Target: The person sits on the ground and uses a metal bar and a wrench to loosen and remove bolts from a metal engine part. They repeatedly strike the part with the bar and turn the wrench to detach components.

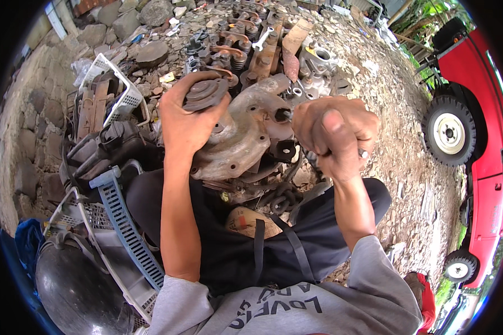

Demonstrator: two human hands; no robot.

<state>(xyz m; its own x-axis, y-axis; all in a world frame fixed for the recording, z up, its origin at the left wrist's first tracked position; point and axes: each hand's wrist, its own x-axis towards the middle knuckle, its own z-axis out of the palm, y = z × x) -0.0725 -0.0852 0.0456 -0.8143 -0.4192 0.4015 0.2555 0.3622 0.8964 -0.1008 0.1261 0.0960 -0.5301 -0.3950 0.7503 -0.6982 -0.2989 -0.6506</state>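
My left hand (181,120) is closed round a dark, ridged, rounded metal part (204,92), held above the left side of a large rusty cast manifold (237,145) with bolt holes. My right hand (332,137) is a closed fist at the manifold's right, wrapped round a tool or part that is mostly hidden; a small metal end pokes out by its fingers. Behind them stand rusty rocker assemblies (235,47) with springs, a spanner (262,38) lying on top, and a grey cast housing (313,70).
Plastic crates (128,218) of scrap parts and a black helmet (81,290) are at my left, along a stone wall (33,139). Dark hoses (282,198) lie between my knees. Rubble ground surrounds me. A red vehicle (483,190) stands at right; a person in red (425,301) is at lower right.
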